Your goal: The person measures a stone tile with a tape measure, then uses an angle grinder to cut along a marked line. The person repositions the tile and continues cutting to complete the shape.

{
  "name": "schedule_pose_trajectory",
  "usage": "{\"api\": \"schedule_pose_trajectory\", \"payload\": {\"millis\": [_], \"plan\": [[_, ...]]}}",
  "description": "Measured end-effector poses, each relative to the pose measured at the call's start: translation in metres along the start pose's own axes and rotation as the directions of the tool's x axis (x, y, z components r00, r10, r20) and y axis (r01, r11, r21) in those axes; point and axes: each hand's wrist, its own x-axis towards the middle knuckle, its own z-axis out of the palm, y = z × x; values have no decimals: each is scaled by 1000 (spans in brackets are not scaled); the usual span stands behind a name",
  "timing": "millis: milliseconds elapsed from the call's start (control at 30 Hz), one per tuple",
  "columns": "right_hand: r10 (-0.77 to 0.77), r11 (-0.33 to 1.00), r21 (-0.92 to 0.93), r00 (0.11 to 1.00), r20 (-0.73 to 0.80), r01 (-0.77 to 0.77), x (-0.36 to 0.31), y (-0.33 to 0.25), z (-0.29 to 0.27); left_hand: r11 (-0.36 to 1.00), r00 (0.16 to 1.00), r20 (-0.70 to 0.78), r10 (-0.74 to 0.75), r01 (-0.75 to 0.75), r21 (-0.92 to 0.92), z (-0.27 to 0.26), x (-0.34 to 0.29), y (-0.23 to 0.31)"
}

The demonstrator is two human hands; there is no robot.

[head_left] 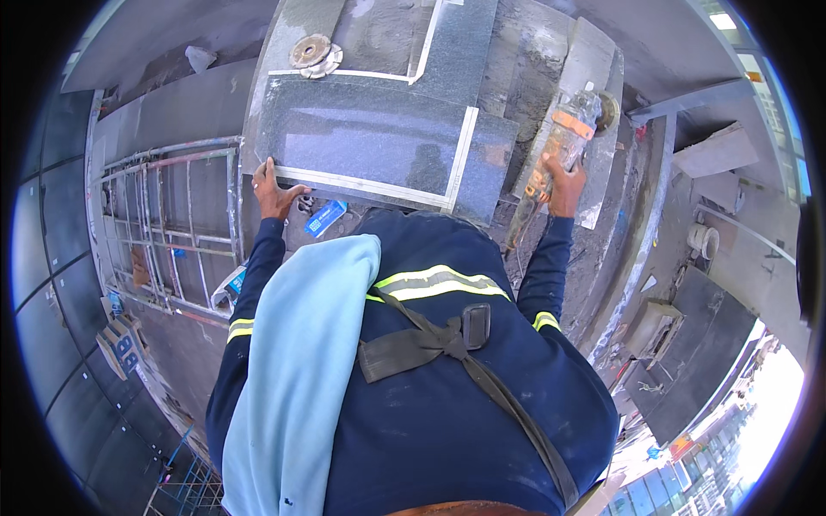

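A dark grey stone slab (361,142) lies flat in front of me, with white tape strips along its near and right edges. At its near left corner is my left hand (277,191), thumb and forefinger spread apart against the edge; its other fingers are partly hidden. My right hand (564,185) is wrapped round the body of an orange and grey angle grinder (561,142), right of the slab. The grinder's disc end points away from me, over a grey board (592,86). Two round cutting discs (310,52) lie overlapped on the stone surface at the far left.
A metal-barred frame (172,228) stands to the left. Near the slab's front edge lies a blue packet (326,218). On the right are a long metal beam (644,219), a white bucket (703,242) and a large dark panel (697,357).
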Motion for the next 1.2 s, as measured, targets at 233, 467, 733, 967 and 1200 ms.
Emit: {"api": "schedule_pose_trajectory", "payload": {"millis": [233, 467, 733, 967, 1200], "plan": [[0, 996, 84, 999, -36, 3, -48, 0, -24, 1000, 997, -83, 6, -5, 19, 17, -16, 27], [17, 997, 78, 1000, 20, -19, -56, 6, -20, 998, 987, -149, 57, -62, -31, 23, -3, 51], [33, 999, 5, 997, 68, -33, -77, 13, 2, 990, 986, -151, -72, 52, -132, 19, -11, 62], [-30, 999, 16, 1000, 1, 30, -136, 17, 23, 977, 977, -111, -179, 164, -137, 17, 5, 70], [-45, 999, 15, 996, -79, 46, -168, 35, 49, 990, 989, -118, -86, 71, -123, 20, 1, 70]]}}
